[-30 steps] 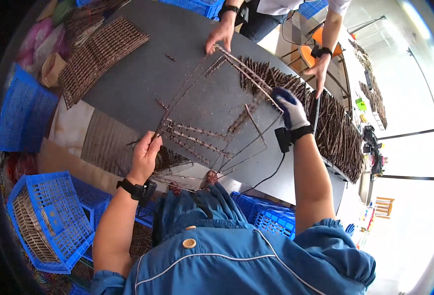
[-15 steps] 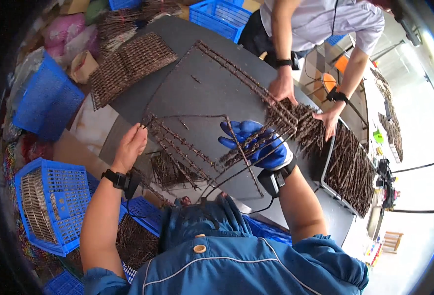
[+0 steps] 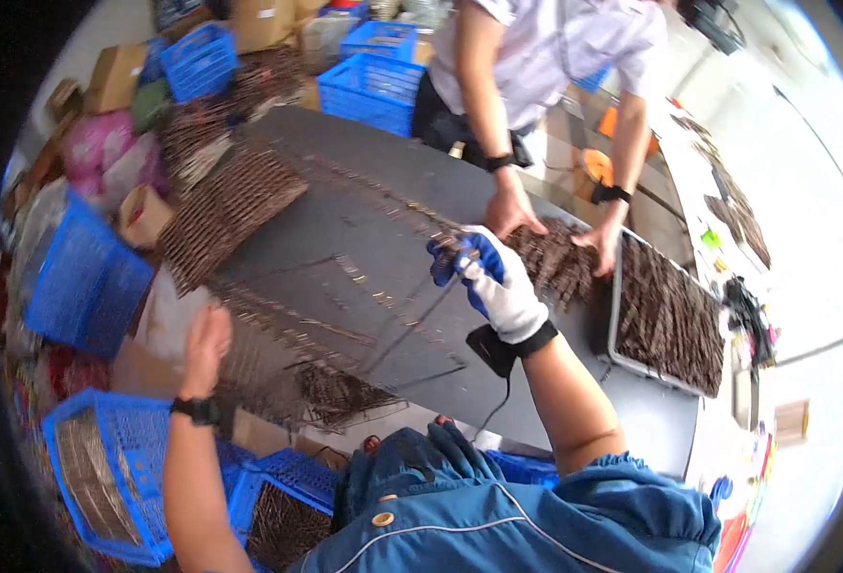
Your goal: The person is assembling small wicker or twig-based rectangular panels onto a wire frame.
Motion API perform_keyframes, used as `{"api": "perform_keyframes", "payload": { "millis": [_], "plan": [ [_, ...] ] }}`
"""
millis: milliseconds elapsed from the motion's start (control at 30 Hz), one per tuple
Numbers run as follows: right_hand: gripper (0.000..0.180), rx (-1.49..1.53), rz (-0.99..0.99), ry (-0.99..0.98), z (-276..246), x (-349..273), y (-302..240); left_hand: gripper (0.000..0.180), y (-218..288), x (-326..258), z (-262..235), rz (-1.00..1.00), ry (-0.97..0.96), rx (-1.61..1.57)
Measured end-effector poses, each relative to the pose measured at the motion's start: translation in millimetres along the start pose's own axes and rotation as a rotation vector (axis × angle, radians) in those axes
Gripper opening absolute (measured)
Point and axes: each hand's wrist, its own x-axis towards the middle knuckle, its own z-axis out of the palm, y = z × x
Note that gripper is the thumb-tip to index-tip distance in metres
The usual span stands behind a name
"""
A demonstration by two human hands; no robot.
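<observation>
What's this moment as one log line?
left hand: apparently empty | right gloved hand: gripping twiggy strands | co-worker's hands: on brown twigs

You have a blue bin (image 3: 87, 272), a pink bag (image 3: 97, 145) and a small cardboard box (image 3: 147, 218) on your left.

Text, labels — none readable | numbers, signs — none readable
</observation>
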Motion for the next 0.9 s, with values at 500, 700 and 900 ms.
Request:
{"api": "perform_keyframes", "payload": {
  "millis": [500, 700, 900],
  "plan": [
    [0.025, -1.795, 0.384, -0.475, -249.5, -133.5, 21.2, 0.041, 21.6, -97.4, -96.9, 0.076, 0.226, 0.461],
    [0.024, -1.853, 0.127, -0.814, -327.5, -90.6, 88.0, 0.037, 41.6, -143.4, -51.6, 0.079, 0.489, 0.592],
    [0.034, -1.875, -0.117, -1.053, -360.3, -81.0, 148.6, 0.020, 92.9, -181.3, 27.5, -0.026, 0.368, 0.736]
  ]
}}
